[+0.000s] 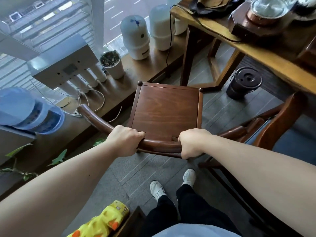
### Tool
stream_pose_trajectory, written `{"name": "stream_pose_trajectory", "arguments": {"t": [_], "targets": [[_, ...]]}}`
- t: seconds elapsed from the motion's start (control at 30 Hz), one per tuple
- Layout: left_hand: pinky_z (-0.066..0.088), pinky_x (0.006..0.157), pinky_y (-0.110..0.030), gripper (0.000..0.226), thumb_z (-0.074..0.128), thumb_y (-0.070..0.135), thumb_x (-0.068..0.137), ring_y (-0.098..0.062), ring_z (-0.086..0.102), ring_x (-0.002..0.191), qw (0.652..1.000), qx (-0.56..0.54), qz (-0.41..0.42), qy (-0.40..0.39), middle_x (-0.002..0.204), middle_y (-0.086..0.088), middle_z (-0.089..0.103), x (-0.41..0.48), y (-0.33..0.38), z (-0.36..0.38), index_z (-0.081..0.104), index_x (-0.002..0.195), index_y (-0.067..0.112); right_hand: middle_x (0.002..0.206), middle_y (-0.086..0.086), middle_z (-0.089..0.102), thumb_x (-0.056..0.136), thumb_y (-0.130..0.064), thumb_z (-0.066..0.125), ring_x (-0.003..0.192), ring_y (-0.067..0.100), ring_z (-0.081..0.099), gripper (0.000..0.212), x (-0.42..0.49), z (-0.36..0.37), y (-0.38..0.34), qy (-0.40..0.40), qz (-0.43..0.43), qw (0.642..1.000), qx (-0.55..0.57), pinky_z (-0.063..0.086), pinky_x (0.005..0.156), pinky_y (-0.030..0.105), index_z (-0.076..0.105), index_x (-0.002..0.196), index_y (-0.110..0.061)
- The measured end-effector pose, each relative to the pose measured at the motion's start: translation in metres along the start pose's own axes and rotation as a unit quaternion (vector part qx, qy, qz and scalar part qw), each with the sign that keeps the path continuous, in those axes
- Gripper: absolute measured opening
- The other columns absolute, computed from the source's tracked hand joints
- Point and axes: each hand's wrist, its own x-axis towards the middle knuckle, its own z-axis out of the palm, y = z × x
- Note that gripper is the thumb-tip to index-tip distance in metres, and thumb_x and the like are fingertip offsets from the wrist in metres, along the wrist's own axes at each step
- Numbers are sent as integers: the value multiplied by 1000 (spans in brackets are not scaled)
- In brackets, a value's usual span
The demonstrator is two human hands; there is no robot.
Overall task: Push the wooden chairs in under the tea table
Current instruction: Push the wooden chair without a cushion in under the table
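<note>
A dark wooden chair [165,108] with a curved back rail stands on the grey floor in front of me, its seat facing the tea table [266,60] at the upper right. My left hand [125,140] grips the back rail left of its middle. My right hand [192,142] grips the same rail right of its middle. The chair's front edge sits just short of the table's leg frame. A second wooden chair [280,127] with a blue seat stands at the right, partly under the table.
A low wooden ledge [136,69] along the window holds white tanks, a potted plant, a water filter, cables and a blue water bottle. A black lidded bucket [243,82] stands under the table. My feet are behind the chair. A yellow object lies at the bottom.
</note>
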Motion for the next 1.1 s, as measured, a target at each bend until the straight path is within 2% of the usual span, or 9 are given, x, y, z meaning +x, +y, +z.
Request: {"name": "stream_pose_trajectory", "arguments": {"t": [0.2, 0.37, 0.5, 0.57, 0.67, 0.73, 0.83, 1.0, 1.1], "targets": [[48, 62, -32, 33, 49, 35, 78, -20, 65, 78, 999, 7, 39, 23, 84, 6, 65, 32, 15, -17, 54, 109, 28, 82, -2, 61, 65, -33, 63, 81, 28, 60, 21, -19, 7, 31, 13, 26, 999, 37, 44, 64, 30, 58, 83, -25], [49, 68, -36, 39, 52, 41, 73, -20, 63, 86, 997, -24, 64, 39, 90, 7, 62, 39, 17, -21, 52, 108, 26, 76, -5, 62, 64, -37, 62, 75, 24, 61, 21, -25, 17, 48, 35, 16, 998, 40, 52, 63, 32, 60, 80, -23], [48, 75, -36, 35, 55, 40, 69, -21, 63, 87, 995, -66, 61, 45, 90, 10, 62, 30, -12, -17, 52, 102, 28, 95, -6, 55, 69, -41, 64, 92, 22, 57, 38, -29, 28, 49, 109, -1, 994, 28, 50, 72, 36, 52, 103, -30], [46, 72, -34, 29, 57, 40, 69, -22, 63, 84, 996, -52, 66, 36, 86, 10, 61, 32, -24, -16, 55, 96, 28, 103, -3, 51, 69, -43, 66, 98, 22, 53, 46, -31, 31, 47, 138, 7, 990, 15, 47, 76, 37, 49, 110, -31], [45, 76, -32, 27, 53, 42, 68, -19, 62, 87, 997, -7, 80, 18, 86, 11, 62, 41, -26, -22, 60, 91, 30, 92, -4, 59, 66, -42, 63, 90, 24, 60, 34, -33, 24, 40, 95, 61, 993, 30, 49, 72, 35, 57, 96, -28], [42, 67, -30, 27, 52, 38, 70, -20, 63, 83, 996, 15, 88, -1, 85, 7, 66, 44, -27, -22, 59, 95, 30, 78, -4, 61, 64, -37, 62, 83, 25, 63, 28, -29, 17, 34, 53, 93, 994, 28, 48, 66, 31, 63, 88, -23], [37, 57, -28, 26, 51, 32, 75, -23, 65, 77, 992, 25, 112, -44, 85, 3, 67, 46, -33, -28, 57, 100, 29, 75, -6, 58, 63, -36, 65, 84, 24, 63, 24, -28, 5, 27, 19, 121, 992, 32, 44, 65, 29, 61, 83, -23], [37, 56, -28, 23, 54, 32, 76, -22, 63, 73, 987, 37, 146, -50, 82, 5, 64, 51, -41, -32, 57, 98, 27, 76, -9, 61, 59, -37, 64, 84, 22, 62, 27, -27, 6, 19, 36, 151, 987, 49, 49, 72, 31, 64, 84, -29], [37, 57, -28, 21, 54, 32, 75, -21, 63, 77, 985, 54, 160, -46, 85, 5, 65, 57, -53, -37, 54, 96, 29, 71, -9, 59, 58, -35, 65, 77, 21, 57, 24, -21, 9, 9, 56, 169, 981, 80, 45, 67, 31, 63, 80, -28]]}}
